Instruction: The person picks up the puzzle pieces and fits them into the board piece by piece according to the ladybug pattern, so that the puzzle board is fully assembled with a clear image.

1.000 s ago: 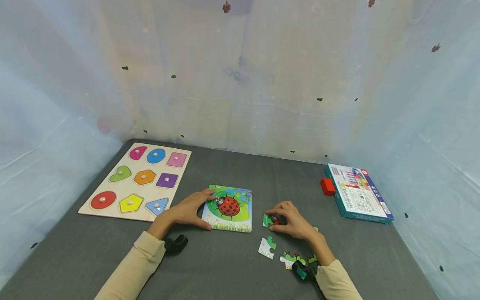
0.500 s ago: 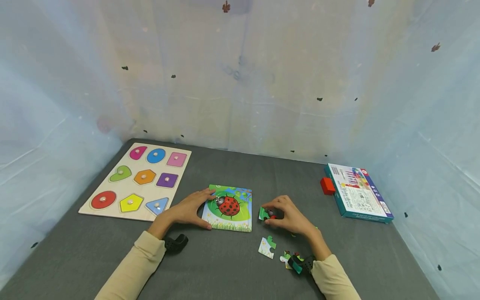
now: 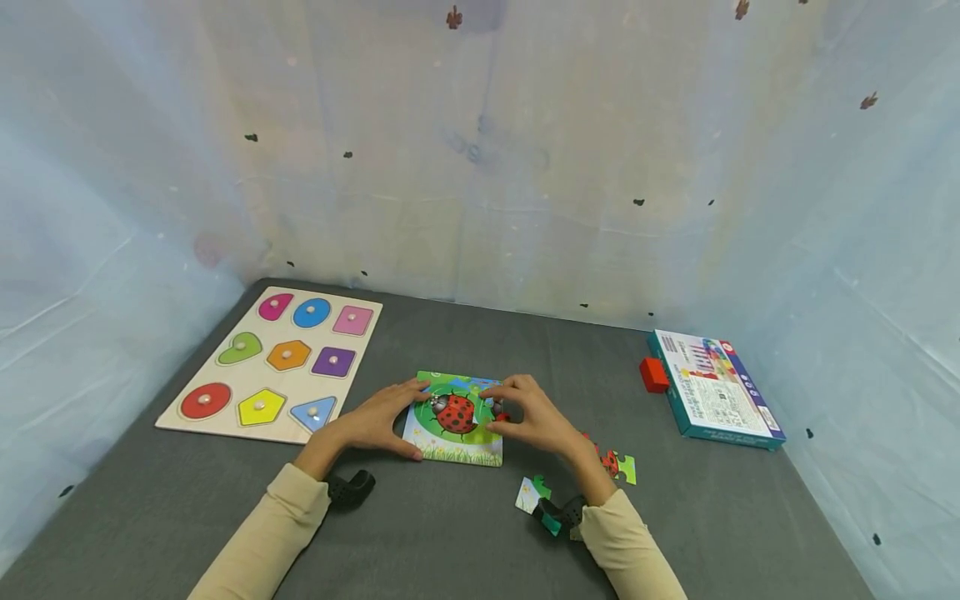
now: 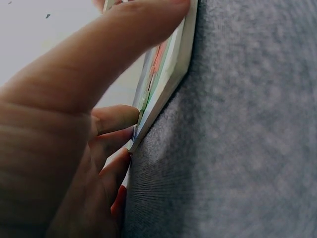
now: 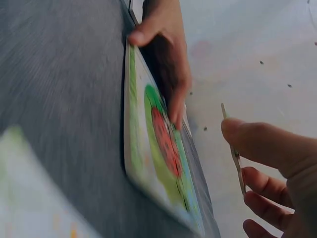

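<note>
A square ladybug puzzle board [image 3: 450, 448] lies on the dark grey table. My left hand [image 3: 372, 417] holds it along its left side, the thumb at the near corner and the fingers at the far one. In the left wrist view, those fingertips [image 4: 130, 116] touch the edge of the board. My right hand [image 3: 534, 417] pinches a thin puzzle piece [image 5: 236, 158] between thumb and fingers. In the right wrist view the piece is raised on edge above the board. From the head, this hand covers the board's right edge and most of the piece, leaving a dark and red part showing.
Loose puzzle pieces lie by my right forearm: a white and green one [image 3: 527, 493] and a red and green one [image 3: 627, 469], others partly hidden. A wooden shape board [image 3: 247, 371] lies left. At right are a red block [image 3: 654, 375] and a flat box [image 3: 716, 387].
My right hand has lifted the puzzle piece and carried it leftward over the right edge of the puzzle board. The left hand stays in place on the board.
</note>
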`<state>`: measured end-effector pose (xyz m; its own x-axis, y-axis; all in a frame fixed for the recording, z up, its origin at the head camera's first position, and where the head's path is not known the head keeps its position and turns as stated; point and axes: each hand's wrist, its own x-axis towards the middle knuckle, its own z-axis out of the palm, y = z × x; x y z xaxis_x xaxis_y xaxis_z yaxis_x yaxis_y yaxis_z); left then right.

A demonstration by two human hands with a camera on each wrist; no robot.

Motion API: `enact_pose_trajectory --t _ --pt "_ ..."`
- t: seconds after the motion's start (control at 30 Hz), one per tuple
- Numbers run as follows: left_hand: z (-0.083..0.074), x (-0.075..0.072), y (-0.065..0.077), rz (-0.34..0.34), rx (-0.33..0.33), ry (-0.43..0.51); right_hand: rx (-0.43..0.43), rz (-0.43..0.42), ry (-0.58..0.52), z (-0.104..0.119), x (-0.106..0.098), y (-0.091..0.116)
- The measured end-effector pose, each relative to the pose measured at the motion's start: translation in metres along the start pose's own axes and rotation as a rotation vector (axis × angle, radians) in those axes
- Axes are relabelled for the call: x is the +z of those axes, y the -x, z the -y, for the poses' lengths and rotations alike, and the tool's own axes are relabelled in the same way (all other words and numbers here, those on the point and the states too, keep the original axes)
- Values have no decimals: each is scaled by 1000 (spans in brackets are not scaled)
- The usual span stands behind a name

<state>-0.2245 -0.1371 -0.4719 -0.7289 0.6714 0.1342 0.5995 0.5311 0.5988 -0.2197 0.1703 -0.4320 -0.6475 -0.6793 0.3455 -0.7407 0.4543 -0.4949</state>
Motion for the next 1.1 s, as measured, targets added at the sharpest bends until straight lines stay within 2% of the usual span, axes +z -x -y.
enact_pose_trajectory --t 0.2,0.47,0.73,0.97,1.1 --pt "0 0 -1 5 -9 -3 -16 36 -50 8 20 -21" --pt "0 -1 -1 4 -27 7 -11 91 -65 8 43 -38" --pt "0 -2 1 -18 -4 11 -14 83 55 7 58 -47" --pt "0 -3 0 -58 -19 24 13 50 67 9 67 -52" --pt "1 -3 -2 -71 10 14 17 22 68 8 71 -54"
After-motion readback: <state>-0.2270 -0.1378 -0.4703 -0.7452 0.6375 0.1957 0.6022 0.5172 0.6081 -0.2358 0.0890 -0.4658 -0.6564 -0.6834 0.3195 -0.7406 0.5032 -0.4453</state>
